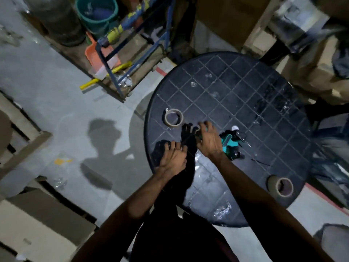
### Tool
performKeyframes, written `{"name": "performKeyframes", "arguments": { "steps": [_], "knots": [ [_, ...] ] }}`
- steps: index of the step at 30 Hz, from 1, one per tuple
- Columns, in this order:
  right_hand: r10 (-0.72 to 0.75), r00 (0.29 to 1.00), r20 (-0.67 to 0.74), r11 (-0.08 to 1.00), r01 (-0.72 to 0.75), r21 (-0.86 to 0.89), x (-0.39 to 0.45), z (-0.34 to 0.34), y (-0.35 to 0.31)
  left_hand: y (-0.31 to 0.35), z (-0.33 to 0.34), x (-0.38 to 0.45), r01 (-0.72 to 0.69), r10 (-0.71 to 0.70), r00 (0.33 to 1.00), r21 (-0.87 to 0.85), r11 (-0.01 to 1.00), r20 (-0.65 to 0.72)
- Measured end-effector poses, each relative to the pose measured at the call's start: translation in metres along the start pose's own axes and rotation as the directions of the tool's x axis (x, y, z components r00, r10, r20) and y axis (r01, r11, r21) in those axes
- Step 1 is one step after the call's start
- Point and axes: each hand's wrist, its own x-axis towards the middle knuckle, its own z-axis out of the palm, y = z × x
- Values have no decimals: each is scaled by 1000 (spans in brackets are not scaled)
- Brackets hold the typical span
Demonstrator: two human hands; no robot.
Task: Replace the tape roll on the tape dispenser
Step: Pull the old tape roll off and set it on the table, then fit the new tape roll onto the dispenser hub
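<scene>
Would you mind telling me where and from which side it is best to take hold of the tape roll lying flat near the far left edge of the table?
Grip the tape roll across its ring wall, one finger inside the open core and the thumb outside, coming from above. It lies flat on the table with the core facing up and nothing touching it; the left hand is probably nearest.

Dim, light from behind; hard shadows left of table (283, 103), glare on it, edges warped, blurry
</scene>
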Motion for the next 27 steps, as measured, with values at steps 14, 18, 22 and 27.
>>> {"name": "performKeyframes", "arguments": {
  "steps": [14, 18, 22, 27],
  "knots": [
    [438, 895, -87, 889, -416, 192, -226, 52, 228, 238, 16, 12, -360, 341, 932, 216, 907, 122],
    [525, 851, 21, 843, -523, 127, -265, 58, 282, 292, 32, 16, -363, 334, 931, 263, 894, 149],
    [574, 814, 85, 810, -580, 89, -285, 62, 317, 326, 40, 13, -369, 329, 925, 243, 897, 191],
    [461, 875, 147, 861, -482, 163, -287, 64, 329, 339, 45, 9, -332, 297, 942, 306, 892, 156]
  ]
}}
